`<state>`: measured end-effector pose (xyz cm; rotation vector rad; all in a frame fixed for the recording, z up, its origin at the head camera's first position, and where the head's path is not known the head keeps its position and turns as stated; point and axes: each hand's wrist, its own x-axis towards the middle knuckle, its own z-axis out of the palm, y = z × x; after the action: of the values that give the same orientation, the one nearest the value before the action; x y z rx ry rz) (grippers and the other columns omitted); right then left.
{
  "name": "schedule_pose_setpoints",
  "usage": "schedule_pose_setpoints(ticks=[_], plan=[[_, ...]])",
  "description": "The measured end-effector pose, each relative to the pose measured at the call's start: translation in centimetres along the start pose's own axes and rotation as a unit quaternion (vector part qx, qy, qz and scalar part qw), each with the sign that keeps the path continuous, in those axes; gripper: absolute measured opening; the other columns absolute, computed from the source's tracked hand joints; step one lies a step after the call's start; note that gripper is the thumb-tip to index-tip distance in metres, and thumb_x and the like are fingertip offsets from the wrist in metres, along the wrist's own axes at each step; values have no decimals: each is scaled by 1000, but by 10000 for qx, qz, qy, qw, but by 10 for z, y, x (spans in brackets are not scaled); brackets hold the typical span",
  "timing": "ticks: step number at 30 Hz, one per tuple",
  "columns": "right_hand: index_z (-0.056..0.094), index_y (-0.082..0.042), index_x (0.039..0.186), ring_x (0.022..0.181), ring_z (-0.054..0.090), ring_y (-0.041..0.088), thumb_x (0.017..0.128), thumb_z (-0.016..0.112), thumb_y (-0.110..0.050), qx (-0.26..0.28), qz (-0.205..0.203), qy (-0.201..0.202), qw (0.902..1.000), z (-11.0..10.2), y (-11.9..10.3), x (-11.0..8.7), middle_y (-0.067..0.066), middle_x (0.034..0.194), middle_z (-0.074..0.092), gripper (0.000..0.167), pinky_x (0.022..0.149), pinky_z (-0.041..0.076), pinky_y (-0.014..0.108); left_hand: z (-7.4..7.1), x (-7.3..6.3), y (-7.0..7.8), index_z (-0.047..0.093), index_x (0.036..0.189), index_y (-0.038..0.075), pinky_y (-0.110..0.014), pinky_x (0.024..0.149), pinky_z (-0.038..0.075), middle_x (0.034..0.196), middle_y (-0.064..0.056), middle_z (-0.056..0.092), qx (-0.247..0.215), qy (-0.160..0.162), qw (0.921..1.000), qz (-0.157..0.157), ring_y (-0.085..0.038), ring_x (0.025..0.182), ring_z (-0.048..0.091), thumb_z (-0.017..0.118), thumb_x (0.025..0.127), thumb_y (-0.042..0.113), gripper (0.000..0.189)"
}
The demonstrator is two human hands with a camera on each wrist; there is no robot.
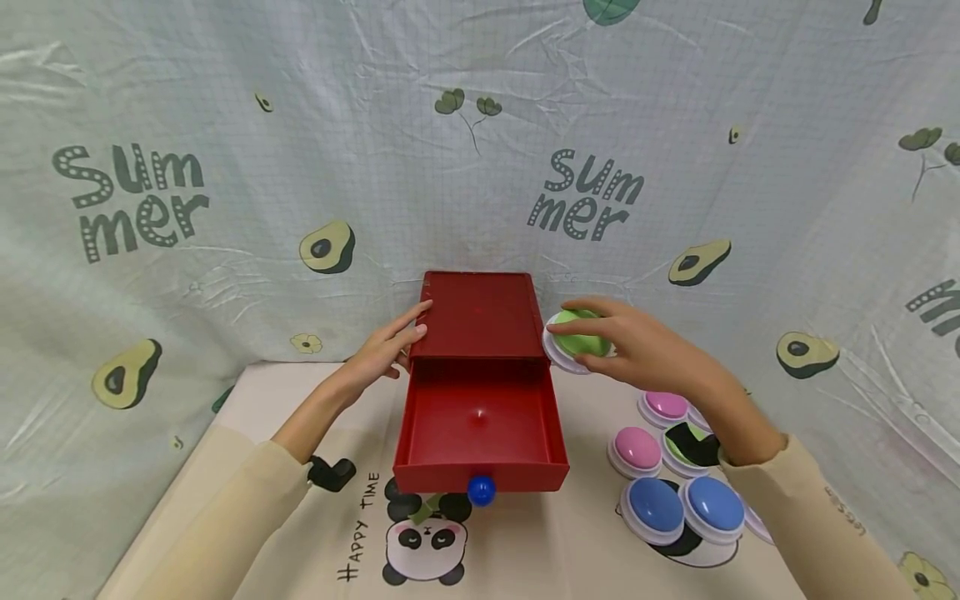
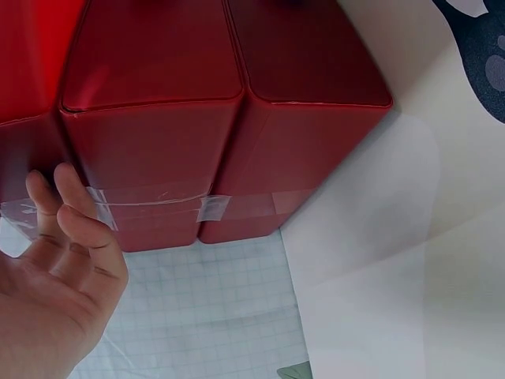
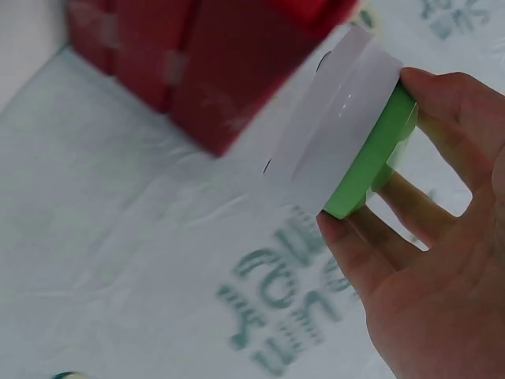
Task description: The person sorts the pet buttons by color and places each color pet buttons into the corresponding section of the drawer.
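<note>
A red drawer cabinet (image 1: 480,317) stands at the middle of the head view, its top drawer (image 1: 442,425) pulled out by a blue knob (image 1: 482,491) side. My left hand (image 1: 375,358) rests fingertips on the cabinet's left edge; in the left wrist view its relaxed fingers (image 2: 72,189) lie along the taped side. At the cabinet's right, my right hand (image 1: 645,346) grips a round push button with a green dome (image 1: 582,343) and white base (image 3: 339,118). Thumb and fingers spread around the green rim, and the button is held up with its white base tilted toward the cabinet.
Several similar buttons lie on the table at the right, among them a pink one (image 1: 637,448) and a blue one (image 1: 656,504). Behind the cabinet hangs a printed cloth (image 1: 480,208). A panda print (image 1: 426,550) marks the table cover in front of the drawer.
</note>
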<state>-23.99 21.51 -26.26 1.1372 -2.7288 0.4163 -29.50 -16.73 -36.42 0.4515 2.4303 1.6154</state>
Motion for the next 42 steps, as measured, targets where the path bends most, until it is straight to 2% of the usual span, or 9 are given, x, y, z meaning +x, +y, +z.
schedule_pose_setpoints(ticks=[5, 9, 16, 22, 26, 33, 42], plan=[[68, -26, 138, 135, 54, 34, 93, 75, -16, -124, -343, -166, 9992, -7, -36, 15, 11, 152, 54, 47, 95, 59, 48, 0, 1, -1, 28, 162, 42, -32, 70, 44, 97, -6, 66, -8, 20, 10000, 19, -22, 83, 65, 45, 106, 50, 59], [67, -29, 139, 134, 55, 28, 94, 75, -19, -38, -588, -546, 9968, -5, -62, 33, 6, 153, 53, 47, 92, 60, 39, 0, 0, -2, 28, 162, 42, -32, 70, 45, 95, -7, 65, 3, 57, 10000, 3, -23, 84, 64, 45, 106, 50, 59], [69, -31, 137, 141, 50, 23, 95, 75, -22, 9, -964, -1333, 9864, 13, -90, 63, 1, 151, 55, 43, 108, 52, 43, 1, -1, -2, 29, 162, 41, -32, 70, 46, 92, -6, 67, 22, 40, 10000, -22, -23, 83, 65, 46, 106, 50, 59], [68, -32, 138, 145, 47, 22, 96, 72, -19, -19, -1226, -1900, 9741, 30, -97, 79, 1, 153, 53, 44, 113, 48, 42, 1, 0, -2, 29, 161, 43, -33, 71, 46, 89, -5, 61, 39, -18, 10000, 14, -23, 83, 64, 45, 106, 52, 58], [67, -32, 139, 145, 47, 21, 96, 73, -21, -19, -1317, -2113, 9685, 39, -96, 86, 2, 153, 53, 45, 113, 48, 41, 1, 1, -2, 29, 161, 44, -34, 73, 46, 90, -6, 59, 37, -65, 10000, 20, -23, 85, 64, 44, 106, 53, 58], [67, -30, 139, 143, 49, 21, 95, 75, -23, -117, -1306, -2320, 9638, 54, -97, 94, 3, 151, 55, 46, 114, 47, 41, -1, 0, -1, 28, 162, 43, -35, 72, 46, 88, -3, 66, 17, -83, 10000, 36, -21, 83, 64, 45, 106, 52, 58], [66, -30, 140, 143, 50, 21, 94, 75, -21, -40, -1352, -2421, 9608, 65, -97, 100, 2, 151, 55, 48, 113, 49, 39, -1, 0, -3, 29, 162, 44, -32, 70, 46, 87, -2, 64, -46, -77, 10000, 13, -21, 82, 64, 45, 106, 52, 58]])
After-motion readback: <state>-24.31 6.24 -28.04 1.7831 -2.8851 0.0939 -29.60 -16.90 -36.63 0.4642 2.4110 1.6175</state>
